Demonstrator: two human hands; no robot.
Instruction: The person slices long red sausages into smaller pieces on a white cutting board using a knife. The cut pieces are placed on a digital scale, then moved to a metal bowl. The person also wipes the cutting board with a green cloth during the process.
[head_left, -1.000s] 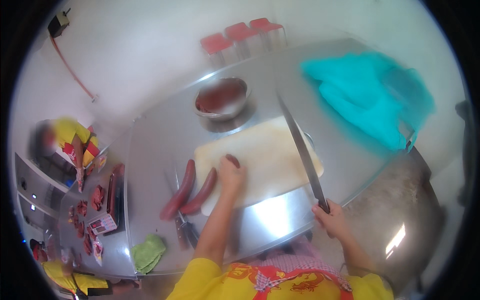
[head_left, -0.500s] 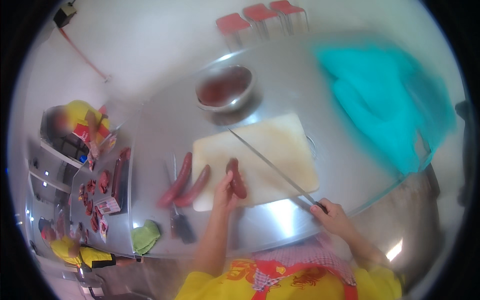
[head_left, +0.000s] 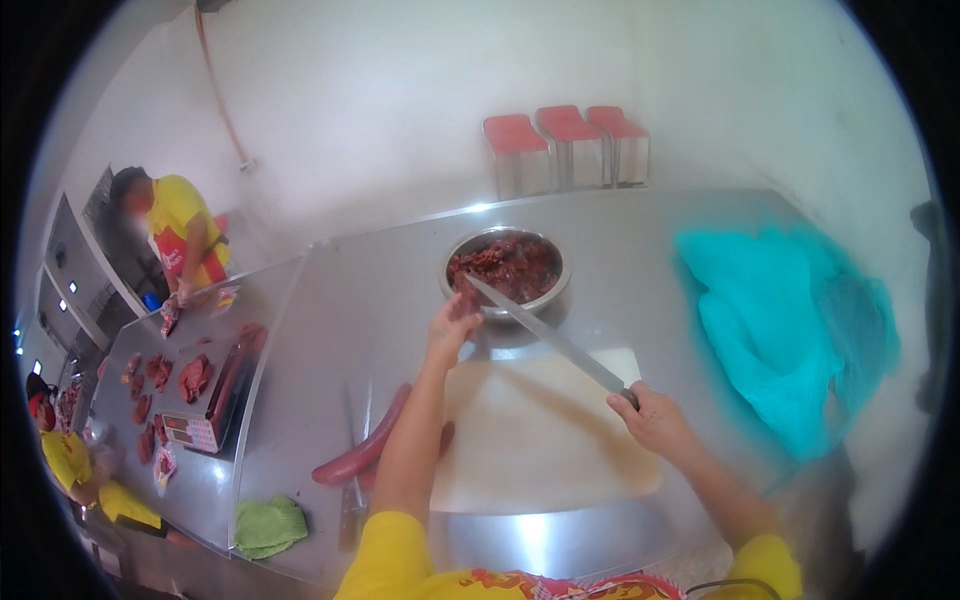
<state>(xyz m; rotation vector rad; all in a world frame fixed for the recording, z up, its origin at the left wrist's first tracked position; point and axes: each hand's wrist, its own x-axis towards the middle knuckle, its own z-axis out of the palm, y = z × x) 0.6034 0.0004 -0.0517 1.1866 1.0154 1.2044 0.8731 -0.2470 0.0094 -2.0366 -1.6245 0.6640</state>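
My right hand (head_left: pixel 655 422) grips a long knife (head_left: pixel 560 342) by its dark handle. Its blade slants up and left, the tip over the near-left rim of a round metal bowl (head_left: pixel 562 283). My left hand (head_left: pixel 452 330) is raised at that same rim, fingers closed around a dark red sausage (head_left: pixel 468 298) close to the blade tip. Dark red chopped meat (head_left: pixel 510 266) fills much of the bowl. Below the bowl lies a white cutting board (head_left: pixel 550 430). Left of the board rests a long dark red sausage (head_left: pixel 365 450); my left forearm partly hides another one (head_left: pixel 446 438).
Slim long-handled tools (head_left: pixel 352 495) lie beside the sausages, partly hidden. A green cloth (head_left: pixel 270 527) sits at the near left, a turquoise plastic bag (head_left: pixel 770 320) at the right. On the left table are a scale (head_left: pixel 190 432) and meat pieces; a co-worker (head_left: pixel 185 225) stands behind.
My left hand has carried the sausage forward from above the board to the bowl. The knife has also moved forward, its tip now at the bowl's rim. The view has tilted up.
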